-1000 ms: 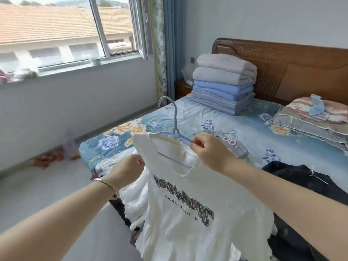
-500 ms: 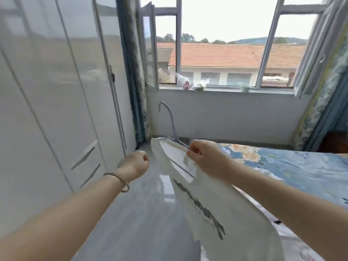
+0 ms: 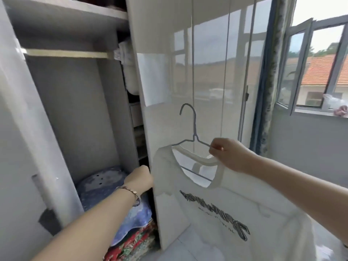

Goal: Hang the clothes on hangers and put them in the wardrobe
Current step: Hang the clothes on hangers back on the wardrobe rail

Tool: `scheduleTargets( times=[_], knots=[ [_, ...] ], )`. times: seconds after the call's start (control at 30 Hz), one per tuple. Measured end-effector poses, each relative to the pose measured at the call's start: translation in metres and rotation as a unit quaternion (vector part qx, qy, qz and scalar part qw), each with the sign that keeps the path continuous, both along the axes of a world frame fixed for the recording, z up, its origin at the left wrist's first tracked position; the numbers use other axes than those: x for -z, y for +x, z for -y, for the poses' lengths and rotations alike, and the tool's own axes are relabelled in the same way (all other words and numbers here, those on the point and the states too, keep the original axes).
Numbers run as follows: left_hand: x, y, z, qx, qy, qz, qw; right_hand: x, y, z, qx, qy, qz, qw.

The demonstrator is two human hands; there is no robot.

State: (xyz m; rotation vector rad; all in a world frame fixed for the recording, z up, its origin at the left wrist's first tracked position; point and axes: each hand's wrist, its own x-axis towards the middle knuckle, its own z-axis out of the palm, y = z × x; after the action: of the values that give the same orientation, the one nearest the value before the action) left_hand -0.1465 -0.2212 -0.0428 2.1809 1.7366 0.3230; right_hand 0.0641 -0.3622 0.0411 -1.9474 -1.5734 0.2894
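A white T-shirt (image 3: 226,213) with black lettering hangs on a thin grey wire hanger (image 3: 194,129), held up in front of the glossy white wardrobe door (image 3: 165,72). My right hand (image 3: 227,155) pinches the hanger's right shoulder wire together with the shirt's collar. Lower left, my left hand (image 3: 140,178), a bracelet on its wrist, has its fingers curled at the door's left edge. The wardrobe compartment to the left stands open, with a bare pale hanging rail (image 3: 66,53) across its top.
Folded floral bedding (image 3: 131,219) is stacked on the floor of the open compartment. Shelves with white items (image 3: 130,72) sit behind the door edge. A blue patterned curtain (image 3: 267,91) and an open window (image 3: 310,72) are to the right.
My view has swung left from the bed and window to the wardrobe. The hung T-shirt came along in my right hand. My left hand let go of the shirt and reached the door edge; the compartment now stands open.
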Motion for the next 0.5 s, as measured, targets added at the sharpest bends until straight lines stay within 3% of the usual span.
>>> scheduleTargets(
  times=[0.2,0.5],
  knots=[
    [-0.007,-0.066,-0.041,-0.107,0.009,0.029,0.994,0.003,-0.061,-0.094,-0.050,0.009,-0.009,0.999],
    [-0.021,-0.053,-0.118,-0.181,0.047,0.038,0.982,-0.025,-0.093,-0.239,-0.142,-0.001,-0.042,0.989]
  ],
)
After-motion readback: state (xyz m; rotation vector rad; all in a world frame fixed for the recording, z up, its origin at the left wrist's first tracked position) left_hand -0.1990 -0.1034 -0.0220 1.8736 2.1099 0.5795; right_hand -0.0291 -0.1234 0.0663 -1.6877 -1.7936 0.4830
